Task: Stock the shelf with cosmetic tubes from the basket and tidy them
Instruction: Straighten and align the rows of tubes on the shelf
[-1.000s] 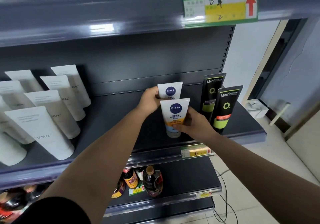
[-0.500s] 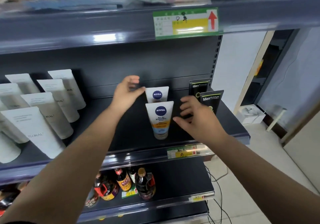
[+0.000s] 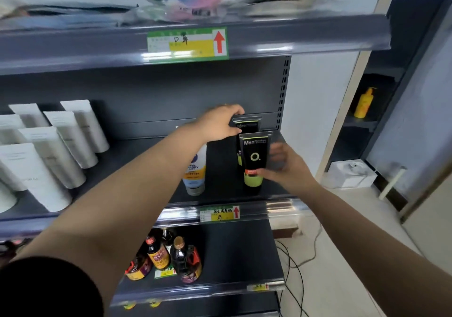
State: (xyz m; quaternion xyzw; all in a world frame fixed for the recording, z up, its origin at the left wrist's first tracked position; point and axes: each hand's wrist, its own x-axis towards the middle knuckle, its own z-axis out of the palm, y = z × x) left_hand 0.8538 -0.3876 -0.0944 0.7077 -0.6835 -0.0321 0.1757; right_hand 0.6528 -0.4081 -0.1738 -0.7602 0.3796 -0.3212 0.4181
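Both hands shifted from Nivea tubes: left hand grips rear black-green tube, right hand front tube.

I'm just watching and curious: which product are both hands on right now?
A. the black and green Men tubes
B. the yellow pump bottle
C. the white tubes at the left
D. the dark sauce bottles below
A: the left hand touches the top of the rear black tube, and the right hand holds the front black tube.
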